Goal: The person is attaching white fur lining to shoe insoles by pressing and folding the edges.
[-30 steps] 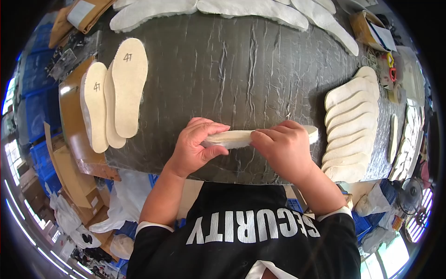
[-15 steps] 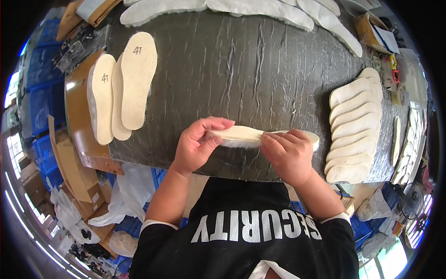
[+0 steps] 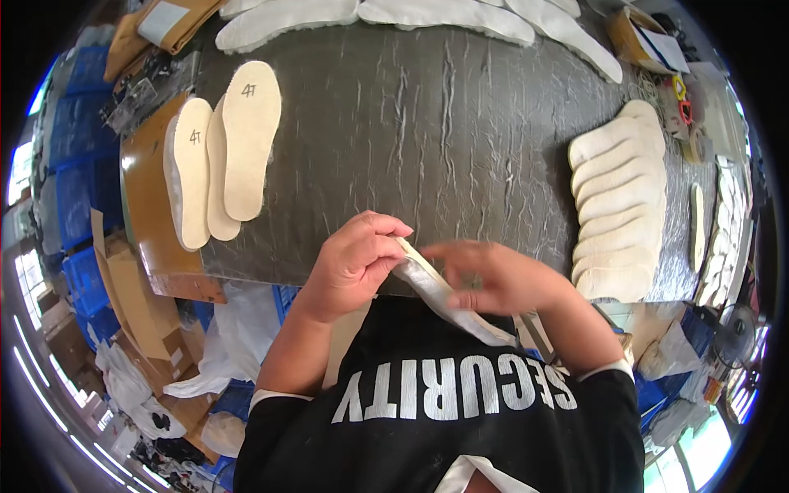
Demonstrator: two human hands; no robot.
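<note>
A cream-coloured insole (image 3: 450,306) with a fuzzy white side hangs aslant at the near edge of the table, its lower end by my shirt. My left hand (image 3: 355,264) pinches the upper end between thumb and fingers. Beside the insole's middle is my right hand (image 3: 501,279), its fingers stretched out and apart, slightly blurred by motion. Whether its thumb touches the insole I cannot tell. On the left of the table lie more insoles, the right one (image 3: 251,148) overlapping its neighbours, two bearing handwritten marks.
A fanned row of insoles (image 3: 618,197) lies at the right of the dark, wrinkled table (image 3: 370,123). Several white fuzzy insoles (image 3: 448,18) line the far edge. Back right stand a cardboard box (image 3: 645,41) and scissors (image 3: 682,99). Cardboard and plastic bags (image 3: 238,329) are at lower left.
The insole has swung from level to aslant, its right end dropping towards me. My right hand has let go of it and its fingers have spread; my left hand keeps its pinch.
</note>
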